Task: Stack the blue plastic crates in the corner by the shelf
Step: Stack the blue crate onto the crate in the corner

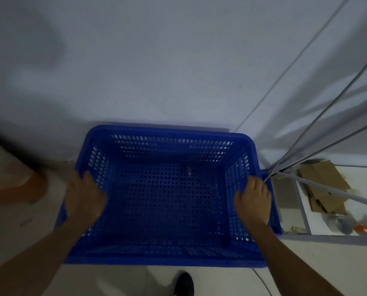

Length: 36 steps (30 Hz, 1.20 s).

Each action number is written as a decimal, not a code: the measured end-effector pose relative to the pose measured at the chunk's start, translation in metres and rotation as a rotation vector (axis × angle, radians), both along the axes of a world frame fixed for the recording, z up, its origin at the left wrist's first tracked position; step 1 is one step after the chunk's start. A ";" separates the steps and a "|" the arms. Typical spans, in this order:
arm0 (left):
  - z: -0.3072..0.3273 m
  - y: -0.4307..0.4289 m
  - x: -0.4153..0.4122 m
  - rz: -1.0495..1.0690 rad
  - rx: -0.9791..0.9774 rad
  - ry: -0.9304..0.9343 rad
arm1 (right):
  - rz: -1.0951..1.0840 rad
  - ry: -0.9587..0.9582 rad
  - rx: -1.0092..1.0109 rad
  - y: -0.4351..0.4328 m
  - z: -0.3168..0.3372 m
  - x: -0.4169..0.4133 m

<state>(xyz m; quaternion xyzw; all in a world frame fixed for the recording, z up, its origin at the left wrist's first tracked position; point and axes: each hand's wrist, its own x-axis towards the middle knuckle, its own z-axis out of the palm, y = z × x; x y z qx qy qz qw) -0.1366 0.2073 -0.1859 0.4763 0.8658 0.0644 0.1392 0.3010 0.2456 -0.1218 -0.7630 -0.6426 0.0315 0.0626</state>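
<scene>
A blue perforated plastic crate fills the lower middle of the head view, its open top facing me and its far side against the white wall. My left hand grips the crate's left rim, fingers curled over the edge. On the right rim, my right hand holds on the same way. The crate is empty inside. A second blue rim shows just below it on the left, so it seems to sit on another crate, though I cannot tell for sure.
A white shelf frame with thin metal bars stands right of the crate, with flattened cardboard and small items on its lowest level. An orange blurred object lies at left. My dark shoe is on the pale floor below.
</scene>
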 end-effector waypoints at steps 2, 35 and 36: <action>0.081 -0.028 0.059 -0.156 -0.004 0.030 | 0.095 0.211 -0.092 -0.039 0.010 -0.036; 0.030 -0.099 0.161 -0.361 -0.286 -0.104 | 0.311 0.074 -0.129 -0.140 -0.040 -0.149; 0.034 -0.102 0.161 -0.362 -0.274 -0.130 | 0.307 0.054 -0.150 -0.141 -0.034 -0.149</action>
